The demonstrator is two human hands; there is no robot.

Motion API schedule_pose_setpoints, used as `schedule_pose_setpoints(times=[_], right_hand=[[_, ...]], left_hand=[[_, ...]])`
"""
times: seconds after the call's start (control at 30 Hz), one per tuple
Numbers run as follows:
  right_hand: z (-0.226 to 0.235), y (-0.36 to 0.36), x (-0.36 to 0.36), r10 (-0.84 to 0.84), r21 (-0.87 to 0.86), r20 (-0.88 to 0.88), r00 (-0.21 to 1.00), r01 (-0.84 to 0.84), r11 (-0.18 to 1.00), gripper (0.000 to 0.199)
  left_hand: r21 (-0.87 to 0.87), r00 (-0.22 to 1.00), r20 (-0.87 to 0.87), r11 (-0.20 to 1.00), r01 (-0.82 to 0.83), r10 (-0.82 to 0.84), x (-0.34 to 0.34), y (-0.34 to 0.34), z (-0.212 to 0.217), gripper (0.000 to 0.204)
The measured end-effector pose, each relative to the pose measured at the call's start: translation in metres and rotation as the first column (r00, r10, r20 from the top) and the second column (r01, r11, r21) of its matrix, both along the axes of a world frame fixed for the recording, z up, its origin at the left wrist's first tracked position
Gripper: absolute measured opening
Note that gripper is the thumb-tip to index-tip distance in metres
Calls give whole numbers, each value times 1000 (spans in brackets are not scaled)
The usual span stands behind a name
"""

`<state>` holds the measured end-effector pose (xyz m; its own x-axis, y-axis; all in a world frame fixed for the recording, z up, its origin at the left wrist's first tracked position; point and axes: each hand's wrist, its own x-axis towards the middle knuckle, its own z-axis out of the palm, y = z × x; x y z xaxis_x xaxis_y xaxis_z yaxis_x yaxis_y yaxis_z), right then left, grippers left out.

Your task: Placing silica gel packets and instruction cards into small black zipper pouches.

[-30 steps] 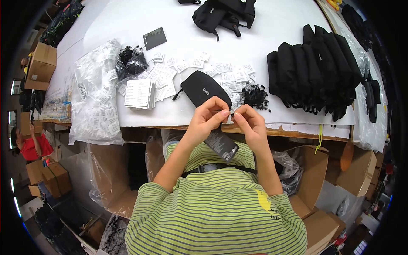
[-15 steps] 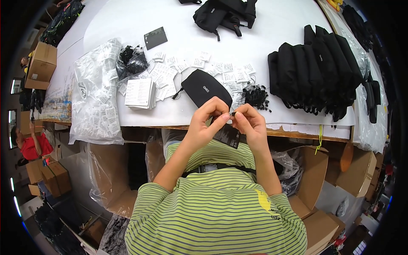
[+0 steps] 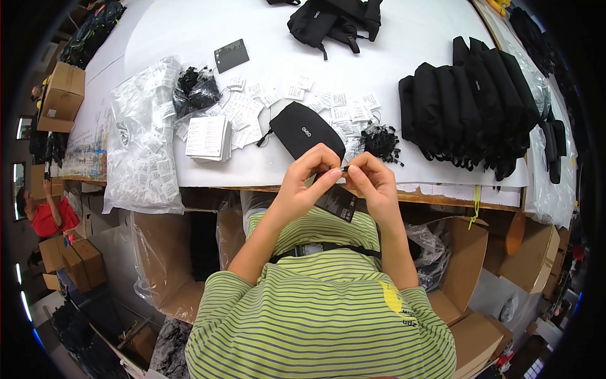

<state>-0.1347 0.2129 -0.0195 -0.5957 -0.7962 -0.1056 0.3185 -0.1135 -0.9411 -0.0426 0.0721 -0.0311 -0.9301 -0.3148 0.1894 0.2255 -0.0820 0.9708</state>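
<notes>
In front of my body, at the table's near edge, my left hand (image 3: 305,181) and my right hand (image 3: 375,186) meet fingertip to fingertip. Both are closed in a pinch on a small black tag-string fastener (image 3: 344,168), mostly covered by the fingers. A black hang tag (image 3: 341,203) dangles below, between the hands; its upper part is hidden. Just beyond them lies a black zippered pouch (image 3: 304,131) with a pale logo, its pull cord pointing left. A tangled heap of black tag strings (image 3: 380,144) is right of the pouch.
Left of the pouch are loose white labels (image 3: 245,115), a stack of white cards (image 3: 205,140), bagged black strings (image 3: 197,90) and a clear bag of labels (image 3: 144,142). Packed black pouches (image 3: 464,101) stand right. Farther off are a black card (image 3: 231,55) and black bags (image 3: 331,24). Cardboard boxes (image 3: 464,265) flank me.
The fingertips and the hang tag have shifted very slightly. Both hands keep their pinch, and the things on the table stay where they were.
</notes>
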Motion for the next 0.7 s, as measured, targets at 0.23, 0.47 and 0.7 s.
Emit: schedule_pose_setpoints(times=[0.23, 0.47, 0.7], right_hand=[[0, -1, -2, 2, 13, 9, 1000, -2, 1000, 14], [-6, -1, -6, 55, 126, -272, 961, -21, 992, 12], [-9, 1, -1, 142, 34, -91, 986, -139, 990, 11]], left_hand=[[-43, 1000, 21, 999, -9, 10, -1, -2, -2, 10], [-46, 998, 60, 998, 39, -36, 0, -9, -7, 10], [196, 987, 42, 970, 144, -155, 5, -10, -22, 20]])
